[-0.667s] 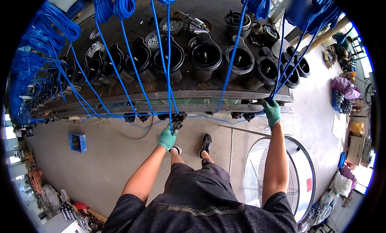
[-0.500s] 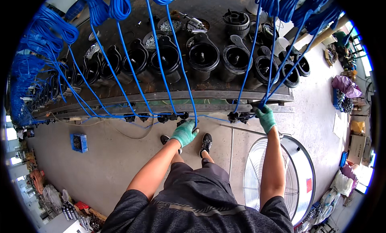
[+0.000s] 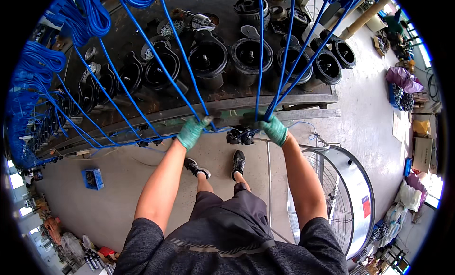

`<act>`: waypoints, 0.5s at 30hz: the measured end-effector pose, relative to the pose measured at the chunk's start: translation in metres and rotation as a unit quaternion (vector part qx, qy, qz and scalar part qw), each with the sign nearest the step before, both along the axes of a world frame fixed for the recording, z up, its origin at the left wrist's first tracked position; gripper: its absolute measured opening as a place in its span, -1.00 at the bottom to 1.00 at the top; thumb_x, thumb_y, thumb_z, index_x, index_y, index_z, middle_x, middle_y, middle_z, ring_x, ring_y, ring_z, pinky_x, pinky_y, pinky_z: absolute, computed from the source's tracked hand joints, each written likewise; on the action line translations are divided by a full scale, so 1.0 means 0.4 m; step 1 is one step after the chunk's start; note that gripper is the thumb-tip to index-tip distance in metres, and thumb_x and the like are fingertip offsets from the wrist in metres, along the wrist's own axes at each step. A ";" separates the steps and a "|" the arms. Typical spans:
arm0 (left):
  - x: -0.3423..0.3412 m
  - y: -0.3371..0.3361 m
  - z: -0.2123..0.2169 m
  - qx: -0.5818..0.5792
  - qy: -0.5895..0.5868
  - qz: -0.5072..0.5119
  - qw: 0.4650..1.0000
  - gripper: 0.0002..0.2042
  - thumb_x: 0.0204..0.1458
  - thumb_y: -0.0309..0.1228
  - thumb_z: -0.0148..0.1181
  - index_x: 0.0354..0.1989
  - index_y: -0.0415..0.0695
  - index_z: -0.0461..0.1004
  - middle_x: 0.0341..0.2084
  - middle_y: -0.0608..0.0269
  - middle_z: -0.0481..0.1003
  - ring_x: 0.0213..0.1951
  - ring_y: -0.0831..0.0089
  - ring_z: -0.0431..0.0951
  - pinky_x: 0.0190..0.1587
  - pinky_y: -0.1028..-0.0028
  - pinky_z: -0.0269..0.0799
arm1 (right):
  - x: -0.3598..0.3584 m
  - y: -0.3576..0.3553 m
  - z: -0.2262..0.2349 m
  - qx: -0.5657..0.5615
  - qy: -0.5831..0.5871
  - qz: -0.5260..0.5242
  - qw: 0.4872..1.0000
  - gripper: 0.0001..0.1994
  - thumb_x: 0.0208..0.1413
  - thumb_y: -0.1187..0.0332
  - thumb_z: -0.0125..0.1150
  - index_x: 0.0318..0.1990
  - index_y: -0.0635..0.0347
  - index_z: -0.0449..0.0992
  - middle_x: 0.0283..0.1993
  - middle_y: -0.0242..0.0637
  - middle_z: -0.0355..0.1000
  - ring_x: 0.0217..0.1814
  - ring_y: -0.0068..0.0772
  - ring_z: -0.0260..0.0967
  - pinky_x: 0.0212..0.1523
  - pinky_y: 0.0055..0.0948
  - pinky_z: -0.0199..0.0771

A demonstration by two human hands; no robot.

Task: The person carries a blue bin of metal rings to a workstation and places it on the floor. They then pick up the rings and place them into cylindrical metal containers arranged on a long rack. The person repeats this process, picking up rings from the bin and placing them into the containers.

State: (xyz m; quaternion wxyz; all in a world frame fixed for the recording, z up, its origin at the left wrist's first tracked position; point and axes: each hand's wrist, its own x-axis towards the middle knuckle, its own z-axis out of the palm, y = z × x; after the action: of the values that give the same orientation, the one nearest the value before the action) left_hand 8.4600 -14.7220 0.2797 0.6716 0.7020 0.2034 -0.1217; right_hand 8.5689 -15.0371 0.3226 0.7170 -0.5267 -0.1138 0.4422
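Note:
My right hand (image 3: 275,129), in a green glove, is closed round several blue cables (image 3: 271,109) that come down across the bench's front edge. My left hand (image 3: 190,133), gloved alike, curls at a blue cable (image 3: 195,85) by the same edge; its fingertips are dark and partly blurred. Black fittings (image 3: 240,136) hang low between the two hands, near the cables' lower ends. Beyond my hands a row of black cup-shaped housings (image 3: 207,59) stands on the dark bench (image 3: 222,97).
Coiled blue cables (image 3: 87,19) hang along the far left. A bowl of small metal parts (image 3: 171,28) and a power tool (image 3: 201,20) lie behind the housings. A large round fan (image 3: 353,199) stands at my right. A blue crate (image 3: 92,178) sits on the floor, left.
My right hand has shifted left along the bench with its cables. My left hand has moved up and left to the bench edge. The whole view has shifted too.

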 end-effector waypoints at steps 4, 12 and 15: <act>0.049 -0.189 0.143 -0.043 -0.146 -0.124 0.981 -0.64 0.20 -0.15 0.27 -0.01 -0.17 0.57 -0.19 0.34 0.59 -0.20 0.52 0.54 -0.15 0.45 0.48 | -0.194 -0.005 -0.229 -0.178 -0.213 0.145 0.950 -0.65 0.13 0.33 0.18 0.09 0.00 0.61 0.02 -0.24 0.60 -0.01 -0.39 0.54 0.01 -0.32 0.52; -0.155 -0.282 0.068 -0.015 -0.019 -0.234 0.972 -0.52 0.12 -0.31 0.38 0.21 -0.13 0.46 0.06 0.21 0.54 0.00 0.49 0.55 0.01 0.40 0.51 | -0.371 0.040 -0.269 -0.242 -0.267 0.170 0.917 -0.68 0.09 0.33 0.28 0.04 -0.01 0.57 -0.11 -0.15 0.59 -0.13 0.03 0.52 -0.10 -0.19 0.54; -0.161 -0.275 0.063 0.004 0.037 -0.299 0.954 -0.56 0.11 -0.22 0.39 0.13 -0.12 0.54 -0.12 0.30 0.62 -0.10 0.52 0.57 -0.01 0.40 0.49 | -0.494 0.067 -0.343 -0.234 -0.270 0.294 0.886 -0.73 0.17 0.26 0.19 0.01 0.02 0.59 0.01 -0.18 0.56 0.08 -0.11 0.48 0.07 -0.24 0.47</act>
State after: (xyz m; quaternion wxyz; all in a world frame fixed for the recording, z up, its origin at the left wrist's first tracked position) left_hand 8.3955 -14.8320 0.3048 0.5940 0.7282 0.0092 -0.3418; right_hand 8.3714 -15.0102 0.1853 0.3513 -0.7206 -0.3462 0.4874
